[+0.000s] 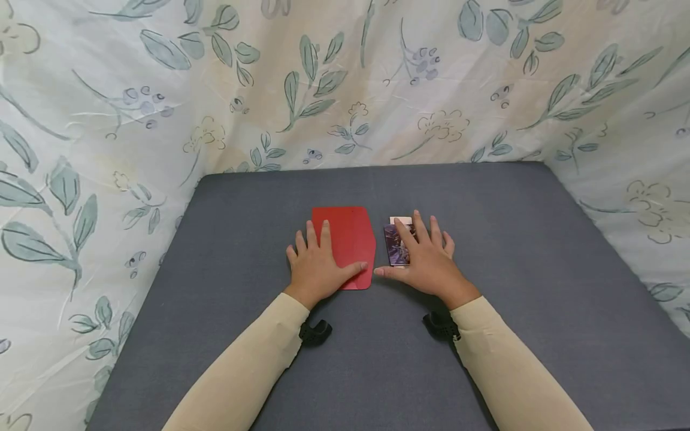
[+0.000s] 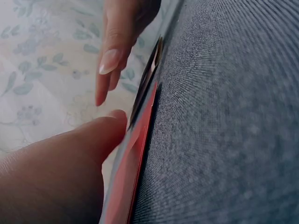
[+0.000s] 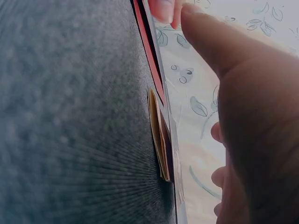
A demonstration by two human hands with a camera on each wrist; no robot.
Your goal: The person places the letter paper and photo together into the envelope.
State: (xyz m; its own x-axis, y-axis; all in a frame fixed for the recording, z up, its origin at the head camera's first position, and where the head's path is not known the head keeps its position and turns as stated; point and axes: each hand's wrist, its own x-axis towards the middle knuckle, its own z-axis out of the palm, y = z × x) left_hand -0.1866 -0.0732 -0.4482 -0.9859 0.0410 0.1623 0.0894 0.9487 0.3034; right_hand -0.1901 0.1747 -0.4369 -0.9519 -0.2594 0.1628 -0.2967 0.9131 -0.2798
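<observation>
A red paper envelope (image 1: 347, 230) lies flat on the grey table, its right side tapering like an unfolded flap. My left hand (image 1: 317, 266) is spread over its left part, with the thumb reaching across its lower right. To the right is a small purple picture card (image 1: 395, 248), with a pale piece showing past its top edge. Over that card's right side my right hand (image 1: 428, 263) hovers with fingers spread and thumb pointing left. Seen edge-on in the right wrist view, folded pale paper (image 3: 159, 140) lies under the dark card.
The grey cloth-covered table (image 1: 512, 251) extends around both hands. Floral fabric (image 1: 356, 84) hangs along its back and both sides. A black wrist mount (image 1: 315, 333) sits on the left sleeve, another black mount (image 1: 441, 326) on the right.
</observation>
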